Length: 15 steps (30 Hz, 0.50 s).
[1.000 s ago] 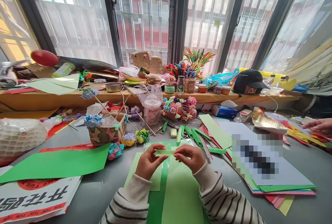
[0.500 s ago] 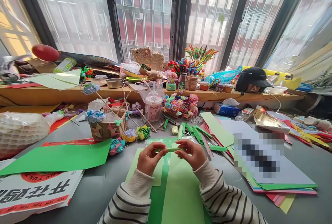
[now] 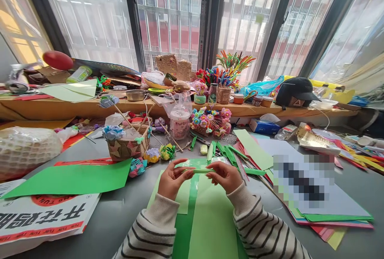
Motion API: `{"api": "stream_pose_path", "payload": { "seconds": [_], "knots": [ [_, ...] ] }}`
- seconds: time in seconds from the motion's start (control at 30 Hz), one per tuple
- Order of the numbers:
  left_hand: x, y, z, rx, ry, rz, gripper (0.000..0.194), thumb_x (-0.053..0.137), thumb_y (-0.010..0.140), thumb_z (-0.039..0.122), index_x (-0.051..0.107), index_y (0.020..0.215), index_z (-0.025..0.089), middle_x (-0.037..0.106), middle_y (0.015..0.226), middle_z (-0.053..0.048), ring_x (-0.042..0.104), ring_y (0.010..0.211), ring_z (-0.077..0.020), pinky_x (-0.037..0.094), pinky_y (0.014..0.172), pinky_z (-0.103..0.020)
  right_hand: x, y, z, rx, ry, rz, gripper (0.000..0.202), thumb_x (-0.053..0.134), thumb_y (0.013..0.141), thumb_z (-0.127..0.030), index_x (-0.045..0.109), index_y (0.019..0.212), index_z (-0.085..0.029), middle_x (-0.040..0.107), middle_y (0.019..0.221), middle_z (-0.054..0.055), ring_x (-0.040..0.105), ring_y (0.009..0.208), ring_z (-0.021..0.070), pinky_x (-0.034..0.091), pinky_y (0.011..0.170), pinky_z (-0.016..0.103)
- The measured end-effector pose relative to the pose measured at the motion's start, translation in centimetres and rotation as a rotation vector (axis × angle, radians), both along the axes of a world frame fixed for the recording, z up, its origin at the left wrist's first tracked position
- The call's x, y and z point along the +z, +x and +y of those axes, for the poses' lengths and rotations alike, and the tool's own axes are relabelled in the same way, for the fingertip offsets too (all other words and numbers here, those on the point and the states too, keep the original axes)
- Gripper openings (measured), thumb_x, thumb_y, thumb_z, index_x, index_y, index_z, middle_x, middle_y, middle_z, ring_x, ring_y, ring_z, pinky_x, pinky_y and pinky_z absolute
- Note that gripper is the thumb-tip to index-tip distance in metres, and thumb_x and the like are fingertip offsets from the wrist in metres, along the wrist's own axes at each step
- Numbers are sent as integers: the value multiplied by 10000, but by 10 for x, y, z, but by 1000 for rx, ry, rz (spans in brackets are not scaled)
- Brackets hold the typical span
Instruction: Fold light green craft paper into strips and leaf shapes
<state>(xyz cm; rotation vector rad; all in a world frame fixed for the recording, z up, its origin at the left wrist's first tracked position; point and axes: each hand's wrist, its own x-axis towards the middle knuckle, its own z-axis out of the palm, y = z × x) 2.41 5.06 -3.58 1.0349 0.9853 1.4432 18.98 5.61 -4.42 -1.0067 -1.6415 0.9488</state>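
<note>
A narrow light green paper strip [image 3: 201,171] is stretched level between my two hands. My left hand [image 3: 174,179] pinches its left end between thumb and fingers, and my right hand [image 3: 225,176] pinches its right end. Below them lie light green sheets [image 3: 213,219] on a darker green mat [image 3: 182,231]. Just beyond my right hand is a pile of folded green paper strips [image 3: 229,153].
Left of my hands are a green sheet [image 3: 78,179], a printed white bag [image 3: 45,223] and a basket [image 3: 126,147] with paper flowers. A lidded cup [image 3: 180,125] stands behind. Stacked papers [image 3: 336,195] lie to the right, below a black cap [image 3: 295,91] on the ledge.
The view has shifted slightly, so the surroundings appear a little further right. My right hand has moved slightly right and its fingers have changed position on the strip.
</note>
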Motion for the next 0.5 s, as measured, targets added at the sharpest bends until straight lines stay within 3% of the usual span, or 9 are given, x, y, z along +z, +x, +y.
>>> {"api": "stream_pose_path", "payload": {
  "seconds": [0.5],
  "knots": [
    [3,-1,-4,-13,24,-57,350,678,471,198,520,775,128,670,633,-37,611,611,-175,495,610,-277,5,0,-1,7,-71,194,194,555,625,-314,514,673,-131,568,529,18,489,386,78,385,323,181]
  ]
}}
